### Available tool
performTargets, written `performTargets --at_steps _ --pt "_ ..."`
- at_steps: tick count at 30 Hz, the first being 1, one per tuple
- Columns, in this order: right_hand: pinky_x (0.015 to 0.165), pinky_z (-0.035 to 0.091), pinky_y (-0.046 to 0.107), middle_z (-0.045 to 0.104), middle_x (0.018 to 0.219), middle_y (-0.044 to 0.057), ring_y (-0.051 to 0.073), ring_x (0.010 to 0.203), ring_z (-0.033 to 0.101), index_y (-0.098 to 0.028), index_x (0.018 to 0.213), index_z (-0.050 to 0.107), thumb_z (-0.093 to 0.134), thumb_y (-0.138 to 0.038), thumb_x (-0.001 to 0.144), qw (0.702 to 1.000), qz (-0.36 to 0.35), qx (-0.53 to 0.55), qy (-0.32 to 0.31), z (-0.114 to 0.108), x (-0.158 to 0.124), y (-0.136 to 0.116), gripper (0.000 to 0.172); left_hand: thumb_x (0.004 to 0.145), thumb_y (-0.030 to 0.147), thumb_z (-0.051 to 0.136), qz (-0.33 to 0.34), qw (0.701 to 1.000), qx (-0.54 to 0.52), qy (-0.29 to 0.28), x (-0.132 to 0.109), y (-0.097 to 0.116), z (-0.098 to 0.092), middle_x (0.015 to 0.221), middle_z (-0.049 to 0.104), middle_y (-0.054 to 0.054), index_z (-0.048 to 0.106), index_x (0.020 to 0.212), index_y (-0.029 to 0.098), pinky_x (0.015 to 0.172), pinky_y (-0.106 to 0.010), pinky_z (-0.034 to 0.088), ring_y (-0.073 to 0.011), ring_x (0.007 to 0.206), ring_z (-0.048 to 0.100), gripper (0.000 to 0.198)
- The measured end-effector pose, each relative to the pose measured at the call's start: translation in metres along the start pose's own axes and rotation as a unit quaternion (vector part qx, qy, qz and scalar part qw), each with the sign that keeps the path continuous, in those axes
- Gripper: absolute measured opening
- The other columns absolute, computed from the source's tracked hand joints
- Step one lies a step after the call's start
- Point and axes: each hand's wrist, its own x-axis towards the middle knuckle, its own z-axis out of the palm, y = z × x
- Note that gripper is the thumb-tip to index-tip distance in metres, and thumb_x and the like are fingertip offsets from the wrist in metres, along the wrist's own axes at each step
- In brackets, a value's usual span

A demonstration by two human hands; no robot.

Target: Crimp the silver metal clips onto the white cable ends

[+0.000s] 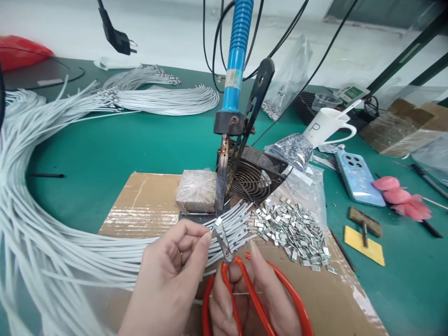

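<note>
My right hand (276,294) is wrapped around a pair of red-handled scissors (228,256), its thumb and fingers among the handles. The short metal blades point up and away, slightly parted. My left hand (175,266) is closed in a pinch right beside the blade tips. Just past its fingertips shows a small silvery-white piece (218,223); whether the pinch holds it is too small to tell. Behind the scissors fan out the ends of white cables (234,228), which come round from a large bundle at the left. To their right lies a pile of small metal pieces (294,231).
A blue-handled soldering iron (233,88) stands in a holder over a wrapped block (196,191), beside a black fan (255,177). Cardboard (140,196) covers the near bench. At right are a white mug (324,128), a phone (359,175) and a yellow sponge (364,245).
</note>
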Motion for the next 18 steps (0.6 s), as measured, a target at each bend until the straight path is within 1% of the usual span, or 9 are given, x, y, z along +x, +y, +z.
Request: performTargets --at_steps 2,6,10,12,14,16,18 --pt "0.048 0.039 0.021 0.05 0.048 -0.004 0.009 0.043 0.038 -0.019 0.06 0.065 0.066 -0.083 0.087 1.0 -0.001 -0.009 -0.001 -0.001 0.002 -0.004 0.07 0.09 0.049 0.076 -0.005 1.0 -0.017 -0.002 0.003 0.0 0.0 0.067 0.069 0.002 0.071 0.087 0.021 0.055 -0.021 0.048 -0.0148 0.06 0.06 0.028" --pt "0.047 0.04 0.023 0.05 0.048 -0.003 0.01 0.043 0.04 -0.02 0.06 0.064 0.074 -0.084 0.079 1.0 -0.009 -0.024 0.012 -0.006 0.002 -0.003 0.068 0.085 0.046 0.082 -0.014 0.998 -0.057 -0.005 0.008 0.005 0.004 0.066 0.073 0.003 0.074 0.09 0.02 0.052 -0.018 0.048 -0.0131 0.057 0.06 0.027" --pt "0.047 0.039 0.024 0.052 0.048 -0.004 0.011 0.043 0.044 -0.02 0.062 0.067 0.093 -0.069 0.068 0.994 -0.006 -0.088 0.058 -0.014 0.002 0.002 0.056 0.084 0.045 0.083 -0.01 0.998 -0.059 0.012 0.01 0.005 0.004 0.065 0.075 0.002 0.077 0.094 0.02 0.053 -0.017 0.05 -0.0133 0.059 0.062 0.027" --pt "0.047 0.04 0.024 0.052 0.048 -0.003 0.012 0.044 0.045 -0.021 0.06 0.067 0.096 -0.065 0.065 0.992 -0.003 -0.101 0.076 -0.015 0.002 0.003 0.053 0.086 0.046 0.082 -0.012 0.998 -0.053 0.019 0.01 0.003 0.003 0.065 0.075 0.002 0.078 0.097 0.02 0.055 -0.017 0.051 -0.0139 0.061 0.063 0.029" --pt "0.047 0.04 0.025 0.052 0.047 -0.003 0.012 0.044 0.045 -0.021 0.058 0.066 0.091 -0.071 0.068 0.994 -0.005 -0.076 0.072 -0.012 0.003 0.002 0.057 0.089 0.047 0.08 -0.018 0.998 -0.057 0.018 0.01 0.002 0.002 0.067 0.076 0.002 0.078 0.1 0.02 0.055 -0.017 0.052 -0.0134 0.06 0.063 0.03" --pt "0.048 0.04 0.025 0.052 0.048 -0.002 0.012 0.044 0.045 -0.021 0.056 0.062 0.084 -0.078 0.071 0.998 -0.005 -0.027 0.053 -0.007 0.004 0.002 0.063 0.089 0.045 0.08 -0.012 0.998 -0.068 0.013 0.009 0.001 0.002 0.067 0.077 0.002 0.078 0.098 0.02 0.054 -0.016 0.051 -0.0123 0.059 0.063 0.027" --pt "0.05 0.039 0.024 0.054 0.05 -0.001 0.011 0.046 0.047 -0.02 0.054 0.06 0.081 -0.081 0.072 0.999 0.004 0.016 0.042 -0.001 0.003 0.002 0.067 0.088 0.043 0.081 -0.004 0.997 -0.077 0.005 0.009 0.001 0.002 0.066 0.077 0.002 0.079 0.095 0.02 0.053 -0.014 0.051 -0.0113 0.057 0.064 0.024"
